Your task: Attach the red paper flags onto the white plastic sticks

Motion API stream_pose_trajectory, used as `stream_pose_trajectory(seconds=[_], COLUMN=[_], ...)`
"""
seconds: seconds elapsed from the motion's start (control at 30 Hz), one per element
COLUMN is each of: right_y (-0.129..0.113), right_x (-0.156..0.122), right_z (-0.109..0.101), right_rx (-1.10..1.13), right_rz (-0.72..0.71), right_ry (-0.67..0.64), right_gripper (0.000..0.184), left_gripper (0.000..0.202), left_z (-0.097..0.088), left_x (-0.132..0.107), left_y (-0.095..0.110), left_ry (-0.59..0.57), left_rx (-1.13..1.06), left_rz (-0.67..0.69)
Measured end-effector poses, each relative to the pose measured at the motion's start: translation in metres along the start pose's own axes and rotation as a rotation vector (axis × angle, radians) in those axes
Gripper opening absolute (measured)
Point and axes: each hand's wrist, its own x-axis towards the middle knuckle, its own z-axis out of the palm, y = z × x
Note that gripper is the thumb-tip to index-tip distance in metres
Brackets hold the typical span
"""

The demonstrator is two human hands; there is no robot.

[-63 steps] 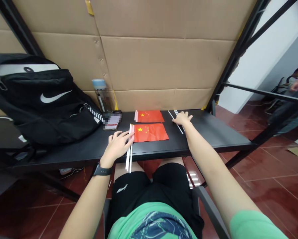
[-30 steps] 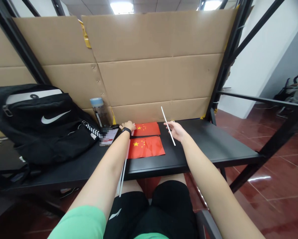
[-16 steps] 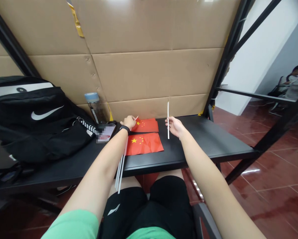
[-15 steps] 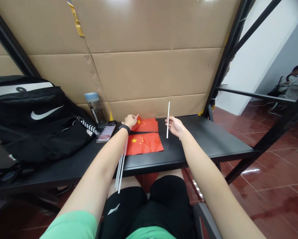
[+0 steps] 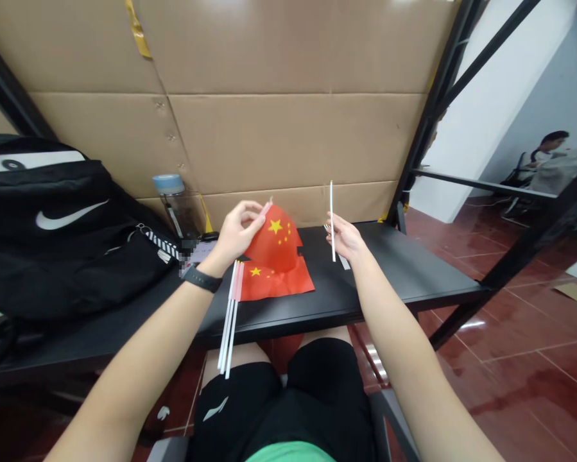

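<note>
My left hand [image 5: 244, 231] pinches the sleeve edge of a small red flag [image 5: 281, 234] with yellow stars, lifted off the desk and curving to the right. Beneath it, more red flags [image 5: 288, 284] lie flat, with several white sticks [image 5: 228, 327] running from their left edge over the front of the desk. My right hand [image 5: 344, 237] is closed around a thin white stick [image 5: 332, 218], held nearly upright to the right of the lifted flag. A gap separates the stick from the flag. Under the right hand lies another white strip or stick [image 5: 344, 262], partly hidden.
The black desk [image 5: 389, 276] has a cardboard wall [image 5: 278, 141] behind it. To the left are a black backpack [image 5: 67, 250], a bottle with a blue lid [image 5: 172, 205] and a phone [image 5: 199, 253], partly covered by blurring. A person [image 5: 548, 157] sits far off at right.
My left hand has raised the upper flag off the desk, toward me. The right hand still holds its stick upright, and a white piece now shows on the desk below it.
</note>
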Motion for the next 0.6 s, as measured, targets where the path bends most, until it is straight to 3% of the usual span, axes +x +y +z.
stream_pose_trajectory(seconds=[0.2, 0.6], right_y=[-0.002, -0.001], right_x=[-0.005, -0.013], right_z=[0.003, 0.007], right_rx=[-0.016, -0.166], right_rz=[-0.053, -0.035], right_ry=[-0.118, -0.115], right_gripper=[0.037, 0.046], left_gripper=[0.038, 0.035], left_z=[-0.002, 0.008], left_x=[-0.036, -0.054], left_y=[-0.042, -0.051], left_ry=[-0.052, -0.186], left_rx=[0.032, 0.09], left_rz=[-0.157, -0.136])
